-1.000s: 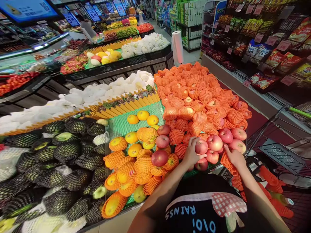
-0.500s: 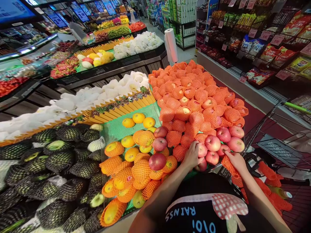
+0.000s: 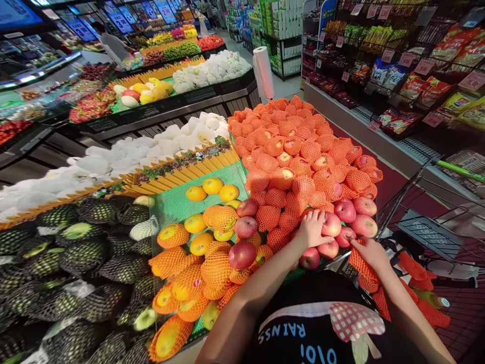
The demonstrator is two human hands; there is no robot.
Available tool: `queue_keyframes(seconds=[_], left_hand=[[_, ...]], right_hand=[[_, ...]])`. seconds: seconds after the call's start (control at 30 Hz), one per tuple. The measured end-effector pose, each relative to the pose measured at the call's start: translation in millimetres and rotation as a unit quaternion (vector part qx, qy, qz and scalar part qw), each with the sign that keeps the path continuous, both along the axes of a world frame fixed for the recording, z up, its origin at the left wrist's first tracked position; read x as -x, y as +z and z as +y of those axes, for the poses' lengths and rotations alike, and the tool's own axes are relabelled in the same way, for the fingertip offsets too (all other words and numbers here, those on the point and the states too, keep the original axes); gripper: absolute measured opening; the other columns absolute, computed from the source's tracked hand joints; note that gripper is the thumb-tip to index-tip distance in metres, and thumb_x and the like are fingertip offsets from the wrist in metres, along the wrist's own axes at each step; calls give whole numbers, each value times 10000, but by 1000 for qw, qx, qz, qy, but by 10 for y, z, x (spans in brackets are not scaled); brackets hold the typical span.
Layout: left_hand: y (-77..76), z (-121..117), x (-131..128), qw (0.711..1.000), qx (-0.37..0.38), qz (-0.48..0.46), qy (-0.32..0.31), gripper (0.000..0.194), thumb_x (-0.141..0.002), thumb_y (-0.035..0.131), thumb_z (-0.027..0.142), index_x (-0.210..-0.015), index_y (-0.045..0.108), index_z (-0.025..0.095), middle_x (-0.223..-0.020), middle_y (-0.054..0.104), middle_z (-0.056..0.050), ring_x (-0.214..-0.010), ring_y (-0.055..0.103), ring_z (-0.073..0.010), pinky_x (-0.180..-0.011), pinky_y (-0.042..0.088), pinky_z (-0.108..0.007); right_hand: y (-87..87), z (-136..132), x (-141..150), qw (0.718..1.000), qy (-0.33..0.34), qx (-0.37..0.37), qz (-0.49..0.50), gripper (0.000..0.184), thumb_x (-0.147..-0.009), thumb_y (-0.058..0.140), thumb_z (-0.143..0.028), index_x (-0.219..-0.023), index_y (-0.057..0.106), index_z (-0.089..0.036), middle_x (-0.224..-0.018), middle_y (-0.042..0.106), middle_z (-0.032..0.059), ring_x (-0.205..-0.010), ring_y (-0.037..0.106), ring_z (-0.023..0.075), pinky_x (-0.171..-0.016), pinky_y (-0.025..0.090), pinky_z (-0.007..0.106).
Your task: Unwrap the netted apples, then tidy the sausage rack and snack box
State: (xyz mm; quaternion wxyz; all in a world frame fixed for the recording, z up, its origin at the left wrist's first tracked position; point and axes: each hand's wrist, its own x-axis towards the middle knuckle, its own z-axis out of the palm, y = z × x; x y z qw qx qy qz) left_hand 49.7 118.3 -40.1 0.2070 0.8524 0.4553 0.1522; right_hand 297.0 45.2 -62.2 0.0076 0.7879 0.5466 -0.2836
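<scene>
Several bare red apples lie at the front right corner of the display. My left hand is over them, its fingers and thumb curved around the left side of one red apple; its palm hides what lies beneath. My right hand is closed on orange foam net sleeves that hang below it. Its fingertips touch or nearly touch another red apple. Behind both hands rises a heap of apples in orange foam nets.
Oranges, some netted, lie left with a few red apples on top. Dark netted fruit fills the far left. A wire shopping cart stands right, with loose orange nets nearby. Snack shelves stand behind.
My left hand has moved up and over the apples, from a nearer apple to the one beside it. My right hand stays by its apple with the nets. The view has shifted slightly.
</scene>
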Motion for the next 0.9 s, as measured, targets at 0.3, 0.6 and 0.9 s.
queue_keyframes(seconds=[0.3,0.6,0.9], left_hand=[[17,-14,-246,1000,18,14,-15,740,-672,809,288,-1302,439,169,-1330,540,-169,-1167,543,-350,-1002,448,-467],[-125,27,-19,987,59,-140,-51,766,-784,755,421,-1440,423,208,-1470,505,-143,-1373,463,-320,-1158,372,-491],[-136,447,243,989,84,-116,-26,204,-852,547,178,-1002,682,201,-1135,691,-101,-1122,611,-265,-1042,475,-446]], right_hand=[[549,725,210,974,-31,-194,-115,774,-907,361,-768,-1238,649,-131,-1014,714,225,-923,687,370,-743,499,416],[284,1336,-186,978,199,-61,-15,503,-915,539,-572,-1082,739,-142,-985,743,141,-972,680,287,-853,488,341],[578,892,411,959,168,-218,-63,561,-950,523,-523,-1384,558,-170,-1250,667,180,-1086,642,328,-880,494,405]])
